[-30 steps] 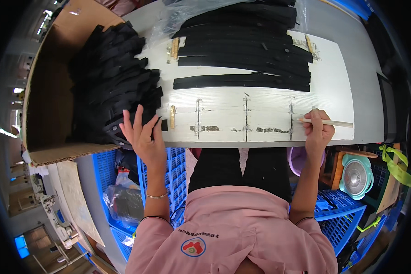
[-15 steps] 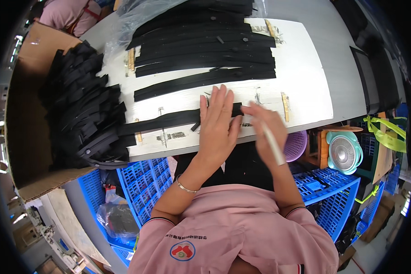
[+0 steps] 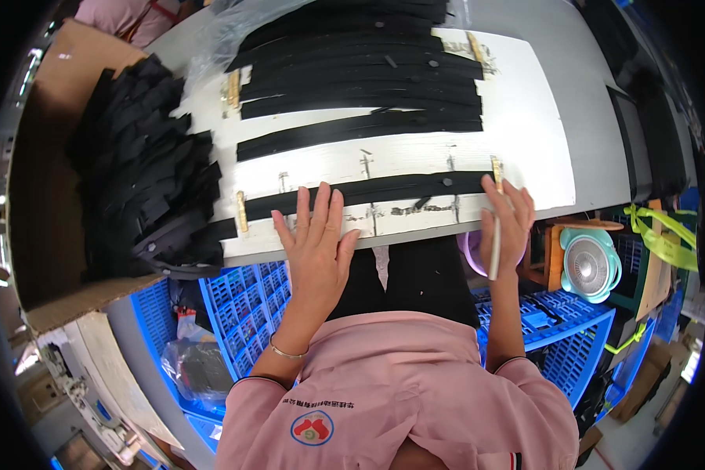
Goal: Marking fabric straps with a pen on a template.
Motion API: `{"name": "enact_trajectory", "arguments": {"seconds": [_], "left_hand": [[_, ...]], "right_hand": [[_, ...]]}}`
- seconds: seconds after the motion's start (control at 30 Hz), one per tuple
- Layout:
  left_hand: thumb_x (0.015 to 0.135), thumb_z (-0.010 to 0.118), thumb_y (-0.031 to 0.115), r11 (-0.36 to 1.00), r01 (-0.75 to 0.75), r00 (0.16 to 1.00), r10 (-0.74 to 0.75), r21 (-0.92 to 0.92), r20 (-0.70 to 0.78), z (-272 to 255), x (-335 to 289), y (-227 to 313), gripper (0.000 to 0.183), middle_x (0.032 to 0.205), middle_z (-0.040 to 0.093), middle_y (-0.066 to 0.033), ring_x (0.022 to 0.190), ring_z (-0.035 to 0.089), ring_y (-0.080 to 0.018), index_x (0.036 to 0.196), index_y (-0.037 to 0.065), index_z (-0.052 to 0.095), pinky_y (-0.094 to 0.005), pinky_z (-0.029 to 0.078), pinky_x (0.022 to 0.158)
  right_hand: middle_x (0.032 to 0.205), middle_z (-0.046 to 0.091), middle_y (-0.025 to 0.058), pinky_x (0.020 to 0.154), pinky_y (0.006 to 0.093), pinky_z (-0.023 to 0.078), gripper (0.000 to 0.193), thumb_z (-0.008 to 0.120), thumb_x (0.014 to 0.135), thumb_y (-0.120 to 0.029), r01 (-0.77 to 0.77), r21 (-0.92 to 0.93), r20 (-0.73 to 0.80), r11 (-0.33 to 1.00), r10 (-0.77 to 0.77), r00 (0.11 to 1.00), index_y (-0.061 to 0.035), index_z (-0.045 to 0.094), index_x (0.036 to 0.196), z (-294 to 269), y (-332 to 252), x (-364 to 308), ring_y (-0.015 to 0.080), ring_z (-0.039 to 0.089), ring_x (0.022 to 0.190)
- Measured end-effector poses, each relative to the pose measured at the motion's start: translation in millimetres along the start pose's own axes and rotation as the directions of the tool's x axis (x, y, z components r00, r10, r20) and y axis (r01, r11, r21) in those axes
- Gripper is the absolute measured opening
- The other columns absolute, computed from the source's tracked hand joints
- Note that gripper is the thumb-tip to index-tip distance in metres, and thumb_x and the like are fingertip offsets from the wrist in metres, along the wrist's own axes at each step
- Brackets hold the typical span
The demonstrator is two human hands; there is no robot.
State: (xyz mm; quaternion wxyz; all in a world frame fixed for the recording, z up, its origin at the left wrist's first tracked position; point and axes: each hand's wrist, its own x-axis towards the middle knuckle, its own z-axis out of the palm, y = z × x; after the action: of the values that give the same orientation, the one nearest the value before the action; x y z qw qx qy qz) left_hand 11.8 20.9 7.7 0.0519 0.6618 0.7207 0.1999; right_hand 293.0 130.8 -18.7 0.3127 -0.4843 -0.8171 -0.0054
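Note:
A long black fabric strip (image 3: 384, 188) lies across the white board (image 3: 525, 149), stretched between two yellowish raised marks. Near its left part, my left hand (image 3: 315, 243) rests with fingers spread, its fingertips at the strip's lower edge. My right hand (image 3: 511, 223) is at the strip's right end, fingertips touching it. A slim white pen-like stick (image 3: 495, 247) is held in that hand and points down toward me. Dark pencil-like marks (image 3: 366, 163) show on the board above and below the strip. One small black scrap (image 3: 422, 202) lies just under it.
Several more black strips (image 3: 360, 78) lie in rows farther back. At left, a cardboard box (image 3: 39, 258) overflows with black strips (image 3: 145, 164). Blue plastic crates (image 3: 243, 313), a purple basket (image 3: 471, 249) and a teal fan (image 3: 589, 262) sit below the table edge. Another person (image 3: 125, 17) is at far left.
My left hand has slid left and toward me along the strip. My right hand has moved right to the strip's end, still with the stick. The strip now spans between both yellowish marks.

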Motion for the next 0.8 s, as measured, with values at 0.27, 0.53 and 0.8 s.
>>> {"name": "enact_trajectory", "arguments": {"seconds": [0.27, 0.53, 0.8], "left_hand": [[0.095, 0.073, 0.03, 0.984, 0.177, 0.977, -0.171, 0.034, -0.129, -14.3, -21.1, -39.0, 0.07, 0.16, 0.044, -0.0153, 0.153, 0.032, -0.0367, 0.153, 0.002, 0.046, -0.068, -0.001, 0.12], [0.093, 0.074, 0.026, 0.983, 0.185, 0.967, -0.181, 0.004, -0.18, -12.4, -26.8, -52.9, 0.068, 0.16, 0.045, -0.0125, 0.154, 0.03, -0.0352, 0.153, 0.005, 0.049, -0.0632, -0.001, 0.123], [0.089, 0.078, 0.036, 0.985, 0.169, 0.957, -0.168, -0.012, -0.235, -6.8, -29.7, -55.7, 0.072, 0.157, 0.05, -0.01, 0.152, 0.035, -0.0349, 0.149, 0.006, 0.053, -0.0626, 0.006, 0.122]], "right_hand": [[0.123, 0.073, 0.0061, 0.119, 0.0505, 0.034, 0.032, 0.059, 0.1, -0.011, 0.027, 0.005, -0.041, 1.0, -0.027, 0.999, -0.0075, 0.071, 0.129, 0.2, 4.7, 1.1, 0.0244, 0.062, 0.122], [0.11, 0.076, 0.0102, 0.117, 0.0479, 0.037, 0.026, 0.061, 0.098, -0.005, -0.088, 0.174, -0.033, 0.981, 0.095, 0.995, -0.0043, 0.073, 0.12, -14.2, -37.2, 32.1, 0.0269, 0.066, 0.114], [0.089, 0.073, 0.0061, 0.073, 0.0254, 0.049, 0.02, 0.061, 0.103, -0.012, -0.331, 0.741, 0.371, 0.585, 0.055, 0.927, -0.0005, 0.073, 0.112, 22.6, -158.2, 75.4, 0.011, 0.062, 0.08]]}}
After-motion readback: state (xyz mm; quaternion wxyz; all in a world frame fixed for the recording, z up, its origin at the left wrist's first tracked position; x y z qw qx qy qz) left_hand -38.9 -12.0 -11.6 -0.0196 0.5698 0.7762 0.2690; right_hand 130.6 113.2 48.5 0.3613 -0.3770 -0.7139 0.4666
